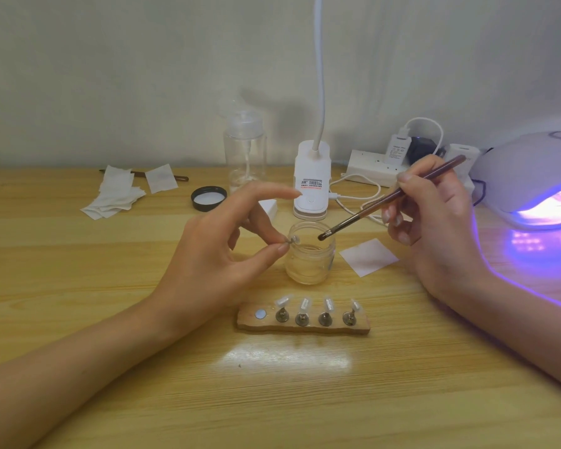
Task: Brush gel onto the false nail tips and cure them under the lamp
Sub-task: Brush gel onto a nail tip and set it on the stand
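Over the table (78, 319), left hand (221, 254) pinches one nail tip (293, 240), right hand (434, 228) grips the brush (386, 202) (lamp (531, 170) lit); four tips (304, 306) probably await gel.

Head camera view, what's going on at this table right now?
A person is doing gel work on false nails. The left hand pinches one nail tip by the open jar, while the right hand holds a brush with its bristles at the jar's mouth. Four more tips sit on the wooden holder, with one spot empty. The curing lamp on the right glows purple.
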Motion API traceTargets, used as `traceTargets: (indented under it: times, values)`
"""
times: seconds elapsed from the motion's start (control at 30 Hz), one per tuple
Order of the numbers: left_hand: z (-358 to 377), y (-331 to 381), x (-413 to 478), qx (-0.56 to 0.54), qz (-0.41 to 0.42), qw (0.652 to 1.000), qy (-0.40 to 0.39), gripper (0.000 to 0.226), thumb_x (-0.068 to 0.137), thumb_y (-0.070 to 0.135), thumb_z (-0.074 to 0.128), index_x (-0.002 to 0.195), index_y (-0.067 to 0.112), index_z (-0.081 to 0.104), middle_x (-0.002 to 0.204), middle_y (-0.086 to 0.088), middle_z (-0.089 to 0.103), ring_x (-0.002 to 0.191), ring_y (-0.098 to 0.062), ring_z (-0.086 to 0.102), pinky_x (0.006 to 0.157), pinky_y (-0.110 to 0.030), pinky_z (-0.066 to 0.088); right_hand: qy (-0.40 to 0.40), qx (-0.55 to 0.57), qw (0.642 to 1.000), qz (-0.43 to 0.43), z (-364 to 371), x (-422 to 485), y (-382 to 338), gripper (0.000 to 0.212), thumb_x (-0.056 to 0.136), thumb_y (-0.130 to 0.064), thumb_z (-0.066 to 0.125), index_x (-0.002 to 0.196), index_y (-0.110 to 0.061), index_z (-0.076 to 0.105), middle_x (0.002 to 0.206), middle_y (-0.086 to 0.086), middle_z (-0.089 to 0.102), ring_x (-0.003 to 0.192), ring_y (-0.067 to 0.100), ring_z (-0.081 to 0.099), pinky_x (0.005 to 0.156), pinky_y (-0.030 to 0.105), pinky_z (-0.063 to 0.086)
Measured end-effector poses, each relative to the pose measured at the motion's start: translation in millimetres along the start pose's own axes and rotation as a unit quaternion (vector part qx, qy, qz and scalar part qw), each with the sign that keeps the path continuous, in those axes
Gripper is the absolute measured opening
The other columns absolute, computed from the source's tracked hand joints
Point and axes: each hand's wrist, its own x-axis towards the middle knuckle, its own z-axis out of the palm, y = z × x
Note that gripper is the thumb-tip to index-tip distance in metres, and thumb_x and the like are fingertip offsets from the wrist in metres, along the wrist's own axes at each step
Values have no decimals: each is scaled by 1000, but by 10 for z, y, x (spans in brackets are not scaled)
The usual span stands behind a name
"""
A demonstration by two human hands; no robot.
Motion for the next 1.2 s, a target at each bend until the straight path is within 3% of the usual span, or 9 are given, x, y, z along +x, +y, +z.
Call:
traceTargets:
  times: [0.2, 0.33, 0.5, 0.73, 0.83, 1.0, 1.1, 1.2]
  values:
    - [-3, 1, 0, 3, 2, 1000, 0, 47, 85, 18, 74, 127, 33, 58, 82, 12, 71, 83, -18, 64, 63, -36, 41, 19, 9, 1000, -15, -150, 103, -70, 15, 88, -17, 55, 77, -24, 48, 59, -5, 49, 51, 9, 51, 40, 19, 31]
    - [-3, -1, -1, 5, 3, 1000, -1, 48, 85, 19, 73, 127, 33, 58, 83, 13, 71, 83, -18, 64, 63, -36, 41, -62, 41, 996, -46, -154, 120, -93, 10, 94, -13, 47, 86, -19, 48, 66, -1, 55, 59, 14, 59, 45, 21, 40]
    - [3, 0, 1, 3, 2, 1000, -1, 47, 85, 18, 73, 127, 32, 58, 83, 12, 71, 83, -19, 63, 63, -37, 41, -160, -46, 979, -117, -147, 92, -146, 9, 84, -12, 47, 89, -17, 52, 72, -2, 62, 61, 17, 62, 50, 25, 49]
    - [1, 6, -4, 6, 3, 1000, 0, 46, 85, 18, 73, 126, 31, 59, 83, 11, 71, 82, -20, 63, 63, -40, 41, -140, -81, 977, -141, -198, 112, -174, 18, 76, -8, 43, 81, -19, 56, 66, -1, 60, 53, 21, 57, 48, 24, 45]
    - [2, 5, -1, 8, 4, 1000, -1, 46, 85, 19, 73, 127, 32, 58, 83, 11, 71, 83, -20, 64, 63, -39, 41, -110, -43, 987, -110, -195, 120, -161, 20, 82, -1, 39, 82, -16, 52, 64, -2, 59, 53, 18, 57, 46, 22, 43]
    - [7, -18, 12, 0, -6, 1000, -4, 51, 87, 14, 76, 131, 29, 56, 84, 12, 71, 79, -22, 64, 62, -39, 41, -77, 24, 997, 2, -51, 49, -84, 12, 95, -21, 53, 84, -23, 55, 64, 0, 63, 58, 11, 59, 46, 17, 42]
    - [7, -17, 12, -2, -6, 1000, -2, 50, 86, 16, 75, 130, 30, 56, 84, 12, 71, 80, -22, 64, 62, -39, 41, -87, 59, 991, 81, 56, -40, 16, 16, 88, -30, 62, 71, -30, 63, 64, 4, 66, 55, 8, 57, 47, 15, 43]
    - [7, -8, 16, -1, -5, 1000, -1, 50, 85, 19, 73, 130, 31, 55, 84, 12, 71, 81, -23, 65, 62, -40, 41, -83, 75, 988, 109, 88, -60, 53, 14, 83, -33, 60, 81, -20, 55, 63, 3, 66, 53, 7, 55, 47, 15, 44]
